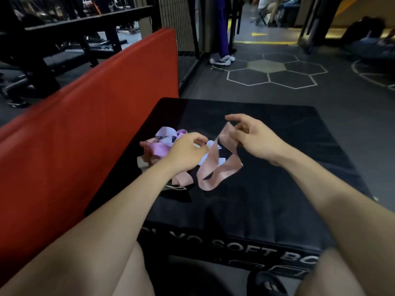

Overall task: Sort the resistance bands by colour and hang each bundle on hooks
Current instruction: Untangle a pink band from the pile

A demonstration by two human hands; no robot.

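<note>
Both hands work at mid-frame over a black soft plyo box (267, 189). At centre right, the right hand (254, 138) pinches the upper end of a pale pink resistance band (215, 167) between thumb and curled fingers, with the index finger stretched out toward the upper left. That band hangs from the pinch as a twisted loop, and its lower fold rests on the box top just below and between the two hands. Left of centre, the left hand (186, 153) is curled with its fingertips down among a pile of resistance bands (162, 144); what exactly it grips is hidden by the hand itself, though its fingers close on a pale strip at the edge of the pile. In the pile, lilac, brighter pink and pale pink loops are tangled together, with one more pale pink loop (182, 180) lying just below the left wrist.

Along the left side of the frame, a red padded mat (85, 129) leans diagonally, touching the box edge. Beyond the box, in the upper right, the dark floor carries hexagon floor markings (273, 71). Black gym racks (64, 39) fill the upper left
</note>
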